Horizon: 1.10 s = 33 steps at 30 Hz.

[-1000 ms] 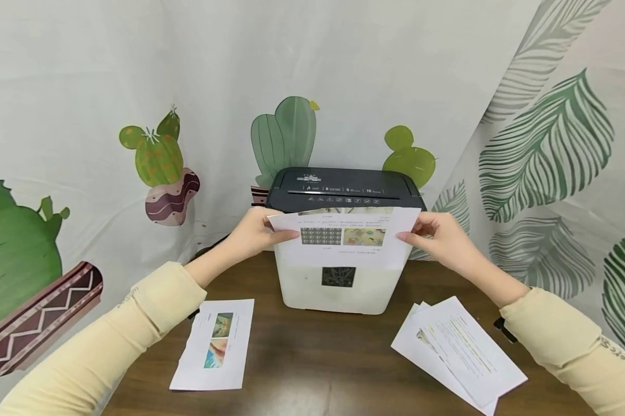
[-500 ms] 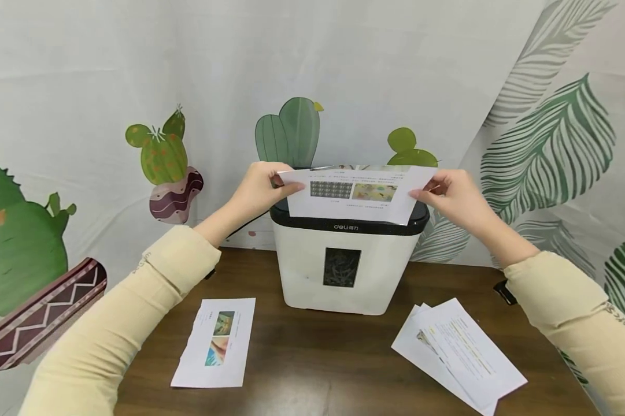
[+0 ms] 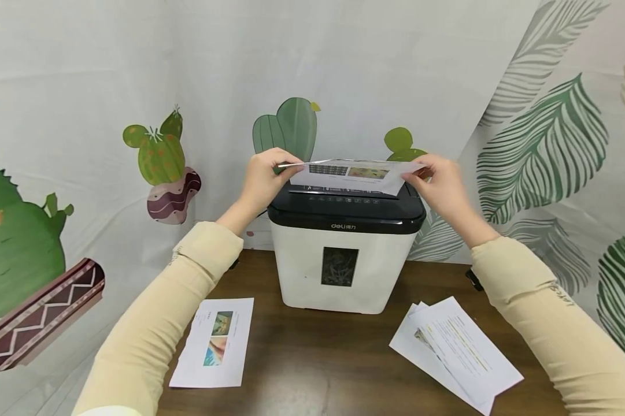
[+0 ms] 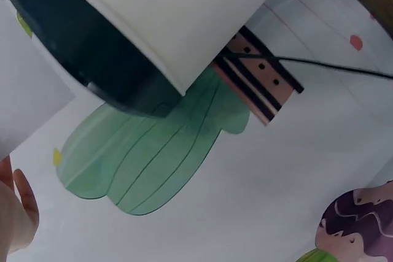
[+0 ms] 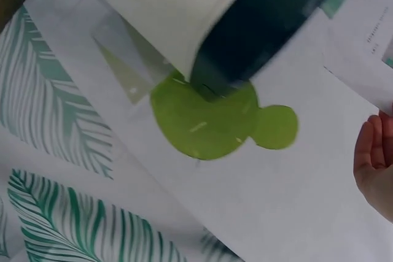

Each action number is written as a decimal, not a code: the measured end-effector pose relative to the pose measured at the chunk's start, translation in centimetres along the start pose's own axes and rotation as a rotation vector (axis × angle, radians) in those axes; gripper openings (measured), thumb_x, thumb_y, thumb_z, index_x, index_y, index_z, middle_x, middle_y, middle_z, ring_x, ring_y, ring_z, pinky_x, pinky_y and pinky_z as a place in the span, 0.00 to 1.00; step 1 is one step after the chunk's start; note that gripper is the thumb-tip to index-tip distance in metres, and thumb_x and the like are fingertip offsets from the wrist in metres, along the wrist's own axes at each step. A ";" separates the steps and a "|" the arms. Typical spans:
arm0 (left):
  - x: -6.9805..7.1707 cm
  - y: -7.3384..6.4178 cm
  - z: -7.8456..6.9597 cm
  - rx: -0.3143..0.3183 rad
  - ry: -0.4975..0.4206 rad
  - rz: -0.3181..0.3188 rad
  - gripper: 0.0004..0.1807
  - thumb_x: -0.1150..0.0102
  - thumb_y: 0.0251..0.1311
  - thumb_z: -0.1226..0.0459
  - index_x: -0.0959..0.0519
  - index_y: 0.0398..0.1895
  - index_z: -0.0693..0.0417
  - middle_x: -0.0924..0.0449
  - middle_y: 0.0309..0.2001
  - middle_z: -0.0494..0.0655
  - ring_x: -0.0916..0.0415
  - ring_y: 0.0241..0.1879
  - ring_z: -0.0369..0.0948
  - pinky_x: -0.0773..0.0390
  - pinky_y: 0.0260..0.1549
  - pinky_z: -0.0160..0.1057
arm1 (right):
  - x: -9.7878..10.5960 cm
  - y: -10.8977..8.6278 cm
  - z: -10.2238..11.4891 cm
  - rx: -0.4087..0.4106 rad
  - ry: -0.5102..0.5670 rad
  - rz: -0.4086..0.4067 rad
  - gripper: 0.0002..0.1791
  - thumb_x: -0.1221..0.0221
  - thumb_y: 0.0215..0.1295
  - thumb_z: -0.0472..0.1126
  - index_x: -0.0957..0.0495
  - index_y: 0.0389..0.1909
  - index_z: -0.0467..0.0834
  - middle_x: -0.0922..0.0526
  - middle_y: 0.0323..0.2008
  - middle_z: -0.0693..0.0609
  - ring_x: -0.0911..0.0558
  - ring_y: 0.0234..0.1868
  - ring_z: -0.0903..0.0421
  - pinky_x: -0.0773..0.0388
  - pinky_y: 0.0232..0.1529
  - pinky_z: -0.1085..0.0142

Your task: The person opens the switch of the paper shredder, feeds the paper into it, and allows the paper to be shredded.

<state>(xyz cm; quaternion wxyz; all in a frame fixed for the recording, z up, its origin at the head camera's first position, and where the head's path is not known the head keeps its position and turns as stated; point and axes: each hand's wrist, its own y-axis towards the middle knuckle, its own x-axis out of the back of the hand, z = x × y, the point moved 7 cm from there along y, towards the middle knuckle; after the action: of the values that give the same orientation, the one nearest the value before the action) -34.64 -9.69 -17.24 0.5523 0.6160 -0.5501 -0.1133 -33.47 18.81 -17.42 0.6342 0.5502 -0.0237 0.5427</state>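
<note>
Both hands hold a printed sheet of paper [image 3: 354, 182] by its two sides above the paper shredder [image 3: 302, 260]. My left hand [image 3: 266, 178] pinches the sheet's left edge between thumb and fingers. On the other side, my right hand [image 3: 439, 184] pinches the right edge in the same way. The sheet tilts, its lower edge near the slot in the shredder's black top; whether it touches the slot cannot be told. The shredder has a white bin with a small dark window [image 3: 339, 267]. In the wrist views the fingers show only at the border.
One printed sheet with two pictures [image 3: 215, 344] lies on the brown table [image 3: 312, 358] at the left. Several overlapping sheets [image 3: 460, 349] lie at the right. Behind the shredder hangs a white cloth [image 3: 213, 75] printed with cacti and leaves. A dark cable [image 4: 319, 64] runs from the shredder's side.
Both hands have raised the sheet from in front of the shredder to above its top, and tilted it. The shredder's front and lid edge now show. The sheets on the table stay put.
</note>
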 end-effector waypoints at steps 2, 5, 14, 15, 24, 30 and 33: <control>-0.3 0.0 0.2 0.005 0.002 -0.018 0.05 0.33 0.51 0.66 0.14 0.31 0.58 0.14 0.33 0.51 0.19 0.36 0.44 0.23 0.39 0.39 | -0.5 0.0 -0.2 0.015 0.007 -0.017 0.07 0.37 0.58 0.31 0.20 0.36 0.31 0.17 0.36 0.35 0.17 0.32 0.39 0.27 0.31 0.74; -0.9 -0.1 0.6 0.036 0.005 -0.022 0.05 0.34 0.51 0.66 0.14 0.31 0.58 0.15 0.33 0.51 0.19 0.37 0.44 0.23 0.40 0.38 | -0.9 -0.1 -0.6 0.022 0.016 -0.024 0.06 0.38 0.57 0.30 0.20 0.35 0.30 0.17 0.35 0.34 0.17 0.32 0.37 0.23 0.33 0.60; -2.0 -1.0 1.8 0.091 -0.025 0.007 0.07 0.35 0.53 0.64 0.15 0.33 0.59 0.15 0.34 0.53 0.20 0.34 0.45 0.23 0.37 0.43 | -1.9 -0.6 -1.7 -0.011 0.032 0.024 0.06 0.38 0.59 0.30 0.21 0.35 0.31 0.18 0.35 0.35 0.18 0.33 0.42 0.33 0.32 0.79; -2.0 -1.1 1.8 0.094 -0.031 0.008 0.08 0.36 0.53 0.64 0.15 0.34 0.60 0.15 0.35 0.54 0.20 0.34 0.46 0.22 0.37 0.44 | -1.9 -0.7 -1.7 -0.016 0.031 0.031 0.07 0.39 0.59 0.31 0.21 0.36 0.31 0.18 0.36 0.35 0.18 0.33 0.41 0.34 0.31 0.79; -2.2 -1.2 2.7 0.155 -0.087 0.027 0.12 0.37 0.56 0.63 0.21 0.23 0.65 0.26 0.19 0.54 0.32 0.19 0.43 0.33 0.23 0.32 | -1.8 -0.7 -1.7 -0.028 0.012 0.092 0.07 0.41 0.63 0.34 0.22 0.35 0.32 0.18 0.32 0.34 0.19 0.33 0.40 0.30 0.34 0.67; -2.1 -1.2 3.7 0.270 -0.206 -0.047 0.11 0.38 0.58 0.63 0.23 0.27 0.64 0.24 0.20 0.53 0.36 0.19 0.30 0.35 0.24 0.27 | -2.4 -0.4 -2.4 -0.097 0.027 0.104 0.09 0.45 0.66 0.34 0.24 0.33 0.29 0.20 0.33 0.31 0.21 0.35 0.40 0.28 0.37 0.58; -1.7 -1.0 3.8 0.311 -0.252 -0.128 0.12 0.37 0.58 0.64 0.19 0.37 0.66 0.17 0.30 0.61 0.30 0.23 0.26 0.31 0.28 0.26 | -2.5 -0.2 -2.5 -0.112 0.031 0.094 0.09 0.46 0.66 0.33 0.24 0.34 0.28 0.21 0.34 0.31 0.21 0.36 0.39 0.27 0.40 0.54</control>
<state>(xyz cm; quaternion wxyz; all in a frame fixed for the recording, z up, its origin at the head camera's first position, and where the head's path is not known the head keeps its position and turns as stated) -37.58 -10.66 -20.25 0.3691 0.7085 -0.5853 -0.1382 -35.81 18.99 -20.13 0.6382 0.5036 -0.0698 0.5781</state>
